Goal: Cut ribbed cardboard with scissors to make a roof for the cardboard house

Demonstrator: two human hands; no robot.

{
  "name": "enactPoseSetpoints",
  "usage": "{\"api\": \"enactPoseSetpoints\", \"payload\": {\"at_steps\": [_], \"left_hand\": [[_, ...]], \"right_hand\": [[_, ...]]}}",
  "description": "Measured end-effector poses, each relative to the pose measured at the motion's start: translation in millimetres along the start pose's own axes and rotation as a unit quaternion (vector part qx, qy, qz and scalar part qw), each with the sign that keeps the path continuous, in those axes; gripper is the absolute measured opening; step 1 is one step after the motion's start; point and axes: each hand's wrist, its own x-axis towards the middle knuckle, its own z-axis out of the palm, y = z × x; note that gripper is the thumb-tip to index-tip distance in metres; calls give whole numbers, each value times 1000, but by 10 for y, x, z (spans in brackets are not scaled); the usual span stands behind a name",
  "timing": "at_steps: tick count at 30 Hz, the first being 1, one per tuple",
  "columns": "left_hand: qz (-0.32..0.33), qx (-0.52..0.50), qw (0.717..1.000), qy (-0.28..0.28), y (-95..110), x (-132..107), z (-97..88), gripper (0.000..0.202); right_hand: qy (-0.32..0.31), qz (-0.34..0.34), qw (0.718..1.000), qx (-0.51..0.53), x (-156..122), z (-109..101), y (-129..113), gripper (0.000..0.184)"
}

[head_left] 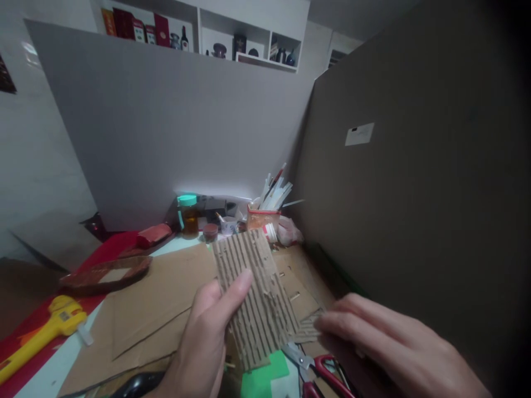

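My left hand (203,337) is closed on a strip of corrugated cardboard (255,298), thumb pressed on its ribbed face, holding it up above the desk. My right hand (390,342) reaches in from the right, its fingers together and touching a small ribbed flap at the strip's lower right corner. Flat brown cardboard sheets (161,304) lie on the desk under both hands.
Red-handled scissors (319,370) and a green sheet (265,381) lie below the strip. A yellow glue gun (45,329) sits at left. A jar with teal lid (188,213) and a cup of sticks (265,213) stand at the back. A large cardboard panel (415,182) walls the right.
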Motion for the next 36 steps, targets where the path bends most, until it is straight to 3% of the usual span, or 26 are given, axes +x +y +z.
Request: {"api": "enactPoseSetpoints", "payload": {"at_steps": [1,6,12,17,22,27,36], "left_hand": [[6,2,1000,0,-6,-2,1,34],[40,44,998,8,-78,25,1,47],[116,91,989,6,-118,73,-29,35],[140,109,984,-13,-152,111,-69,31],[145,85,985,-32,-142,142,-80,32],[90,46,992,-76,-82,112,-21,31],[54,14,994,-91,-45,103,26,24]], "right_hand": [[16,12,1000,16,85,-2,-23,8],[79,28,992,91,265,230,-124,23],[113,55,985,117,318,451,-76,14],[84,140,965,205,374,421,-54,6],[59,192,940,274,421,416,-33,14],[18,229,894,386,447,432,41,18],[59,165,931,320,426,452,-9,17]]}}
